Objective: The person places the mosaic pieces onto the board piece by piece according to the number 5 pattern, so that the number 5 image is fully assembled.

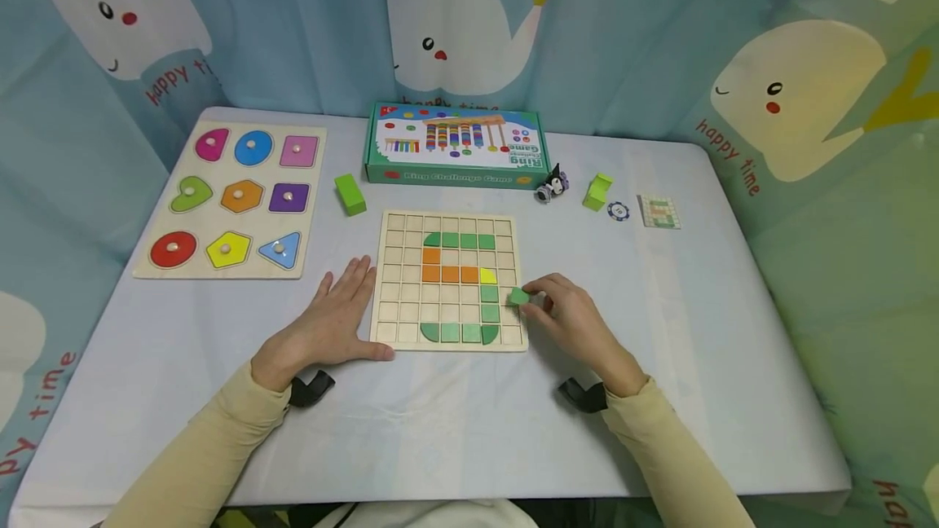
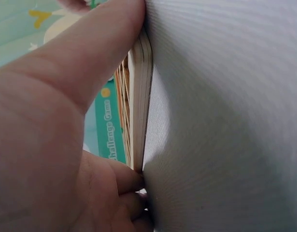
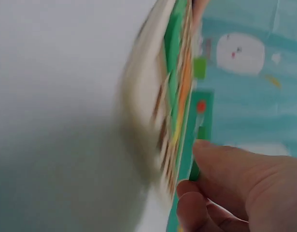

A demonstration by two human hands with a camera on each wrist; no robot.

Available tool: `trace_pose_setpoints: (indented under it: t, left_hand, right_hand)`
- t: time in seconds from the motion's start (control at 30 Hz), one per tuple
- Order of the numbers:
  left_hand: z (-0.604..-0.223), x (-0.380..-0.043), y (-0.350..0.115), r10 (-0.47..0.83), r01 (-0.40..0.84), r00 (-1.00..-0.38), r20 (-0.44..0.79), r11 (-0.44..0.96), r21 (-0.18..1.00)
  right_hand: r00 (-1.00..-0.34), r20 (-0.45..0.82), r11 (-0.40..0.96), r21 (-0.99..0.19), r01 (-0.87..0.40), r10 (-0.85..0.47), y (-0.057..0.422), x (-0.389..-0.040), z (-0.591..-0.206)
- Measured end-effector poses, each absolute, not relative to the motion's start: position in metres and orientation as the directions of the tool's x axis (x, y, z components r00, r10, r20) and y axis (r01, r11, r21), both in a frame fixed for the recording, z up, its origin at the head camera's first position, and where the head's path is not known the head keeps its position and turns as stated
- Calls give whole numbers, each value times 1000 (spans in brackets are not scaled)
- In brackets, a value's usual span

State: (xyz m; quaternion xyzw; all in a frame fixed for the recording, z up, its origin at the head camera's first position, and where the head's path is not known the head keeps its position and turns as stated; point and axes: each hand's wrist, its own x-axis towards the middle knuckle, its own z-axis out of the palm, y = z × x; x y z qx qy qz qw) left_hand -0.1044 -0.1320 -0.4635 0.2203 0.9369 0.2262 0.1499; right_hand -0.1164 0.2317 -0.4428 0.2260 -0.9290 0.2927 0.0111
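Observation:
A wooden grid board (image 1: 403, 300) lies on the table between the hands, with green, orange and one yellow tile set into its squares. My left hand (image 1: 323, 320) rests flat at the board's left side, fingers straight, its thumb along the front left corner. Between the thumb and fingertips of my right hand (image 1: 575, 324) a small green tile (image 1: 517, 297) is pinched over the board's right edge. In the right wrist view the green tile (image 3: 195, 170) appears partly covered by the thumb, close to the board (image 3: 143, 87).
Behind the board stands a green game box (image 1: 455, 173). A shape puzzle board (image 1: 227, 161) lies at the left. Green blocks (image 1: 350, 195) (image 1: 597, 191), a small figurine (image 1: 553, 184), a round chip (image 1: 619, 211) and a patterned card (image 1: 659, 212) lie around the back.

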Motion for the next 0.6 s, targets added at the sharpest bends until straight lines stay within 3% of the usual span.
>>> trace_pose_setpoints:
  t: [0.4,0.6]
  left_hand:
    - [-464,-104,-131,485,352,-854,-186,804,480]
    - [-463,-103,-130,486,352,-854,-186,802,482]
  right_hand:
    - [-733,146,584,-511,-631,-665,149,-126,-444]
    - [-714,103,589,-491,-642,-693,137,-127,-447]
